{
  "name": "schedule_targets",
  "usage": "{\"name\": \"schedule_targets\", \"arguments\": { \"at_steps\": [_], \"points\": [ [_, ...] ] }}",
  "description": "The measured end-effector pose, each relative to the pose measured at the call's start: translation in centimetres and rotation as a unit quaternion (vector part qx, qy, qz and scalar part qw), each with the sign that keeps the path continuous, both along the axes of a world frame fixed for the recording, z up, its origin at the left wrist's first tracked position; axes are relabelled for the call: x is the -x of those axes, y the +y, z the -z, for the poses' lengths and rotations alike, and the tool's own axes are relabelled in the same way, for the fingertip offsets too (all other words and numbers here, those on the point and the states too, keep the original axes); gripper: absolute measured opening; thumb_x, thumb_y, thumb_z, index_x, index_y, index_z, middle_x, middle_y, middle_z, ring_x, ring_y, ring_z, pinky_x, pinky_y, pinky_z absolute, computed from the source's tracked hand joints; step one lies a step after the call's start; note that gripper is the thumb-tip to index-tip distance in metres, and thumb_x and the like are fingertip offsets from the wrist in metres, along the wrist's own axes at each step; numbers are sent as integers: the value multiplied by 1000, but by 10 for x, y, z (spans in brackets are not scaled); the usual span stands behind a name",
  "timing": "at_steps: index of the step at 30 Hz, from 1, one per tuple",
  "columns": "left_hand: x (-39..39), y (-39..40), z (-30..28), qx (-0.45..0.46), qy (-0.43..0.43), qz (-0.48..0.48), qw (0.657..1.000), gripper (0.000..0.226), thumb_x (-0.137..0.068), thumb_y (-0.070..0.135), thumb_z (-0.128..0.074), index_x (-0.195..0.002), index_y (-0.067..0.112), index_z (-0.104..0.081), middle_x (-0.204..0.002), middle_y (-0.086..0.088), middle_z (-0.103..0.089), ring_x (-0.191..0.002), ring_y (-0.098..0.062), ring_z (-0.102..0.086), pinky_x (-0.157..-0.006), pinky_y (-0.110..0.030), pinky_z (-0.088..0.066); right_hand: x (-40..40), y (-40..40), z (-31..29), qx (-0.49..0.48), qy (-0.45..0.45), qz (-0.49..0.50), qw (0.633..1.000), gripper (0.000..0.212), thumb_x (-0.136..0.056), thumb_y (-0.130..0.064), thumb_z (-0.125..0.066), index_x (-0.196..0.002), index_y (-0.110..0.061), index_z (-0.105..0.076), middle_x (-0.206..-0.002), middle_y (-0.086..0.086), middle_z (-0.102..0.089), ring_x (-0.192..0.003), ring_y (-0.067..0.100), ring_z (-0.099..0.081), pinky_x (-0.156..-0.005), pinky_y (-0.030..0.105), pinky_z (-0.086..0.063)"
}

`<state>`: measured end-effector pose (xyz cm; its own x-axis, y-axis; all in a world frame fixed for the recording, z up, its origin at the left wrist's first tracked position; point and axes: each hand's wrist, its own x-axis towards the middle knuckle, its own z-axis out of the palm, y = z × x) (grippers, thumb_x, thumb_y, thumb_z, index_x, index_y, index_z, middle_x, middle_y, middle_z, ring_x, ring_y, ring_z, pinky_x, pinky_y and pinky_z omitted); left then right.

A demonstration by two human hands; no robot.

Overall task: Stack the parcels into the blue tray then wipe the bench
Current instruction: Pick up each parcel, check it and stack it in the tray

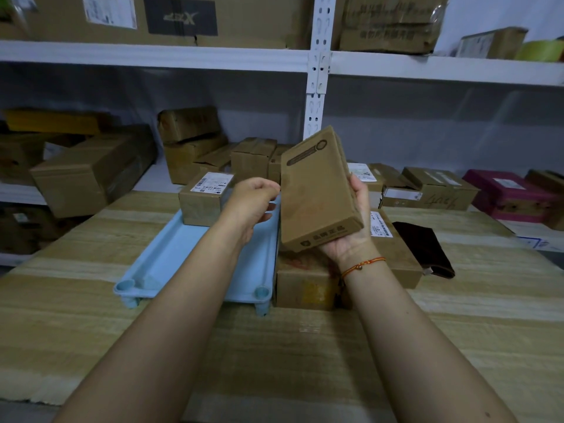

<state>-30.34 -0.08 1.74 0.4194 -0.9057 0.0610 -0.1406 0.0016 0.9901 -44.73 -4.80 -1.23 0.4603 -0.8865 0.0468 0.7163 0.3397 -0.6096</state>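
The right hand (348, 236) holds a flat brown parcel (317, 190) up off the bench (274, 346), tilted with its far end raised. The palm sits under the near end, the thumb and fingers curled up around its right edge, so the hand has a firm hold on it. An orange cord (363, 265) runs round that wrist.

The left hand (253, 203) is just left of the parcel, fingers loosely curled; its fingertips are near the parcel's left edge, but whether they touch it cannot be told. It holds nothing that can be seen.

The tray (171, 257) lies on the bench just left of the raised parcel and partly below the left hand. One labelled box (203, 198) stands in the tray's far end; the rest of its floor is bare.

Right of the tray, touching its side, a low brown box (305, 283) rests on the bench directly beneath the held parcel. Another box (393, 254) with a white label sits beside it, further right of the tray. A dark cloth (424, 248) lies on the bench beyond that, well right of the tray.

Behind the tray, a white shelf (152, 54) carries many cardboard boxes (91, 172), and a pink box (509, 195) stands far to the right
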Motion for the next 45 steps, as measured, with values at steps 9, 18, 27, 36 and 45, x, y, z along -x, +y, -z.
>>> {"name": "schedule_targets", "arguments": {
  "at_steps": [9,18,27,36,45],
  "points": [
    [0,4,-9,-22,125,117,985,50,-83,64,-57,-104,21,-72,-95,0,-76,-86,-16,-73,-77,-35,-58,-20,9,-5,102,304,80,944,44,-93,-39,-64,-124,-9,-59,-106,10,-73,-90,20,-72,-65,28,-58],
    [-26,8,0,-60,244,82,964,24,-100,26,-50,-88,10,-65,-70,-5,-72,-60,-17,-69,-57,-30,-58,-16,1,-8,53,305,149,939,43,-103,-10,-42,-145,-15,-41,-110,4,-65,-113,31,-63,-94,53,-53],
    [-38,3,24,-90,346,41,933,31,-105,28,-38,-91,12,-60,-60,-8,-71,-46,-19,-68,-38,-28,-53,-20,5,-8,94,271,95,953,29,-102,-6,-41,-121,-10,-63,-89,2,-72,-77,10,-67,-68,22,-58],
    [-45,10,41,-81,512,141,843,48,-100,35,-37,-97,-2,-68,-88,-25,-66,-57,-26,-69,-48,-27,-58,-53,13,4,32,361,-29,932,18,-97,-36,-55,-99,-18,-59,-74,-2,-55,-82,13,-56,-78,32,-43],
    [-53,16,43,-86,551,143,817,44,-92,29,-49,-88,-9,-71,-88,-27,-68,-66,-34,-71,-57,-34,-61,-85,12,8,-44,288,-29,956,11,-96,-21,-60,-86,-15,-59,-73,1,-58,-65,13,-57,-63,28,-49]
  ]
}}
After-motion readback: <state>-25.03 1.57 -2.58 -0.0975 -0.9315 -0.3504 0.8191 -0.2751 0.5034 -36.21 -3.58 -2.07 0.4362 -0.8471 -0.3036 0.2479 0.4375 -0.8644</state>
